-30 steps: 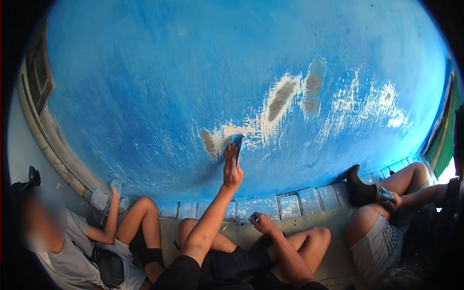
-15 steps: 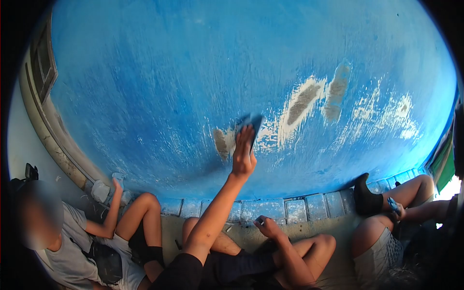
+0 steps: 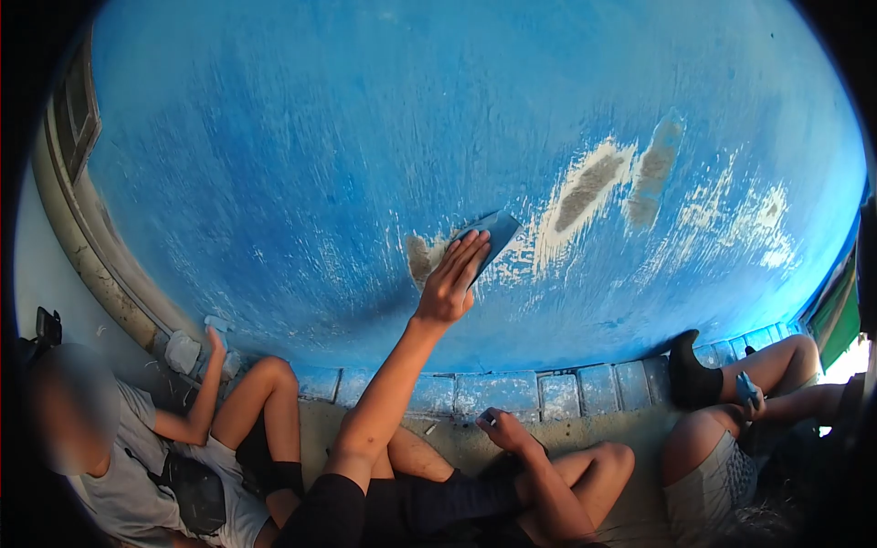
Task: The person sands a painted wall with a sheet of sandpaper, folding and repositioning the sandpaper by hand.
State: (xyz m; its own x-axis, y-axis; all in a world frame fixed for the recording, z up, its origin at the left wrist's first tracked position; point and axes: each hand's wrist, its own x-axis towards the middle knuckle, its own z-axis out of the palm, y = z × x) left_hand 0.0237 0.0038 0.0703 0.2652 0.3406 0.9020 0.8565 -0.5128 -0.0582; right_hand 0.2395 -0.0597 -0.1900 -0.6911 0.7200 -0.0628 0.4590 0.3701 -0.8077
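Note:
My left hand (image 3: pixel 449 279) presses a dark grey-blue sheet of sandpaper (image 3: pixel 498 239) against the blue wall (image 3: pixel 320 137), fingers together over it. One corner of the sheet sticks out past the fingers to the right. Just left of the hand is a bare grey patch (image 3: pixel 418 260), and scraped white streaks lie to its right. Low over my lap, my right hand (image 3: pixel 508 431) is closed, with a small pale thing at its fingertips that is too small to name.
At left sits a person (image 3: pixel 137 438), one hand holding a light blue piece (image 3: pixel 218 323) near the wall. Another person's hand (image 3: pixel 754 402) at right holds a blue thing. Blue-stained blocks (image 3: pixel 498 395) line the wall's foot; grey rubble (image 3: pixel 183 352) lies at left.
My left hand has shifted slightly left and down on the wall, and the sandpaper has turned so more of it shows. The right hand stays low. The view has shifted slightly.

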